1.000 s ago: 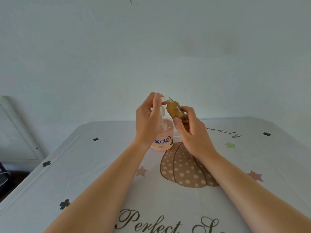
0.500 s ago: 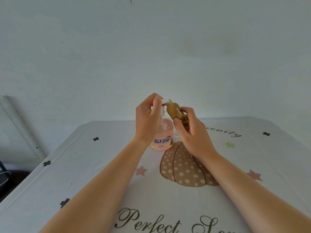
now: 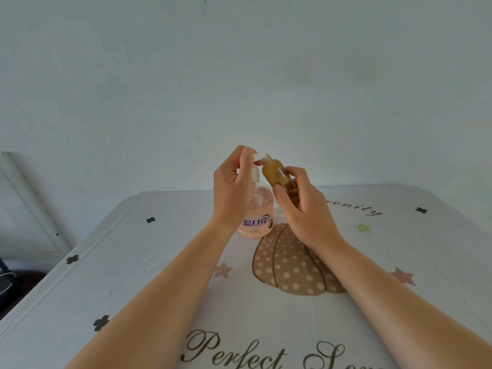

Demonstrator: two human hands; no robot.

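A clear pump bottle of pink liquid [image 3: 259, 211] with a blue label stands on the table, just behind a printed pumpkin. My left hand [image 3: 231, 187] grips its white pump head [image 3: 258, 157] from above, thumb on top and fingers curled around the neck. In my right hand [image 3: 303, 209] is a small amber bottle [image 3: 273, 171], tilted left. Its open mouth sits right at the pump's nozzle. The lower half of the amber bottle is hidden inside my fingers.
The table [image 3: 133, 262] wears a white cloth printed with a pumpkin, stars, clovers and script lettering. A plain wall rises right behind it. A pale framed panel [image 3: 29, 209] leans at the left, with a dark object [image 3: 5, 283] on the floor below.
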